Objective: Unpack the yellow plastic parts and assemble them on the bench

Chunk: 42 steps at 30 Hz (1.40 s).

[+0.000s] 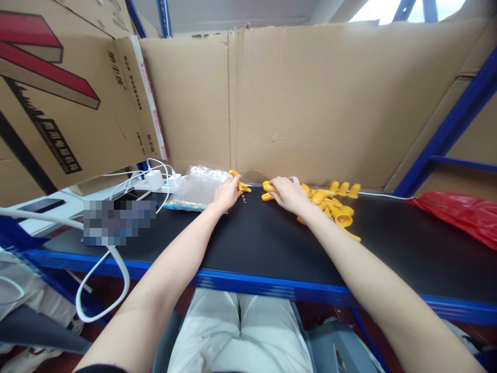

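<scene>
Pinched in left hand (226,194): small yellow plastic clip (241,186); right hand (286,194) closed over another yellow plastic piece (267,187). Probably light, rigid, slick, springy; best gripped across broad flat sides.

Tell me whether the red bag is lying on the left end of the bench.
No, the red bag lies at the right end of the black bench.

A flat black work surface (248,243) with a blue metal front rail (272,287) spans the view. Upright sheets of plain brown corrugated cardboard (310,98) form the back wall. At left leans a large brown carton printed with red and black graphics (58,98). Blue steel shelving uprights (446,129) stand at right, with further uprights at top left. A bright opening (392,10) at top right admits daylight. Below the rail, the floor is dark reddish.
</scene>
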Each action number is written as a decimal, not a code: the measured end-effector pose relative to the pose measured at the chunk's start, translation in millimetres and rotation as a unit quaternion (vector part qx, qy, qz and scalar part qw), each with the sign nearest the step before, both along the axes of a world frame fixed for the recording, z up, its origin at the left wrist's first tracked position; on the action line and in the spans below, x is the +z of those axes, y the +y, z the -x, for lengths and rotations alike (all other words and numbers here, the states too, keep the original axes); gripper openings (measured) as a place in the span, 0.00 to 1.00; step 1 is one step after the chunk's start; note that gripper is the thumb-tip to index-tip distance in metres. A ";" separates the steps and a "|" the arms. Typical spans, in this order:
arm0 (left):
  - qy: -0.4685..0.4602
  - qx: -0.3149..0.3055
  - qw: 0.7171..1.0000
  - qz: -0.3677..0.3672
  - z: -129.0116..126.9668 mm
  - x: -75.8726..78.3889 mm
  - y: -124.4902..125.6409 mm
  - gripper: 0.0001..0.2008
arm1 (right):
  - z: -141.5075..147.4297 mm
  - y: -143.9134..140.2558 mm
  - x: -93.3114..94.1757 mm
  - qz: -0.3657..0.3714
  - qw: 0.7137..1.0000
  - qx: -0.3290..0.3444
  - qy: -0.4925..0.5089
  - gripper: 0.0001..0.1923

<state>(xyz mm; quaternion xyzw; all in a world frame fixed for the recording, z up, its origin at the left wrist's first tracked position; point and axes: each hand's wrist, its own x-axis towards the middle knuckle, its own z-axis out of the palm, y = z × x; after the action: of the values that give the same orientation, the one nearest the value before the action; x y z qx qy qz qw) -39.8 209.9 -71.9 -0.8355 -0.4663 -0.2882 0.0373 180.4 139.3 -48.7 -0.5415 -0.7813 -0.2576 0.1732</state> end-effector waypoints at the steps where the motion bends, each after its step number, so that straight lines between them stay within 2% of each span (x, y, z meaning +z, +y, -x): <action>1: 0.008 -0.013 1.000 0.003 -0.8 -2.2 1.6 0.22 | 0.0 0.1 -0.1 -0.001 1.000 0.000 -0.001 0.10; 7: 0.032 -0.012 0.997 0.073 -4.5 -12.9 7.2 0.23 | 0.4 -0.3 -0.2 0.000 1.000 0.000 -0.004 0.10; 10: 0.030 -0.031 0.995 0.088 -3.5 -15.9 8.6 0.24 | 0.8 -0.2 -0.3 0.000 1.000 0.002 -0.008 0.10; 14: 0.022 -0.052 0.995 0.085 -3.3 -18.9 10.8 0.25 | 1.6 -0.3 -0.8 0.003 1.000 -0.002 -0.012 0.10; 18: 0.056 -0.064 0.994 0.062 -4.7 -25.1 16.5 0.20 | 3.3 -1.9 -0.2 0.009 1.000 -0.009 -0.011 0.10; 23: 0.090 -0.048 0.994 0.039 -5.1 -32.9 23.6 0.21 | 5.5 -4.0 1.4 0.016 1.000 -0.012 -0.014 0.10; 32: 0.100 -0.002 0.994 0.050 -9.5 -30.0 17.5 0.21 | 3.8 -1.2 -1.3 -0.002 1.000 0.001 -0.002 0.10; 42: 0.076 0.003 0.996 0.054 -10.2 -25.0 11.7 0.22 | 2.9 -2.3 1.8 0.002 0.999 -0.008 0.034 0.18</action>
<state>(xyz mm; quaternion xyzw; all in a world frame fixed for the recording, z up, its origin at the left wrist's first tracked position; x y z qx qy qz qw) -29.6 221.6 -96.9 -0.8543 -0.4797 -0.1982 0.0288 177.5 137.1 -46.9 -0.5563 -0.7713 -0.2389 0.1963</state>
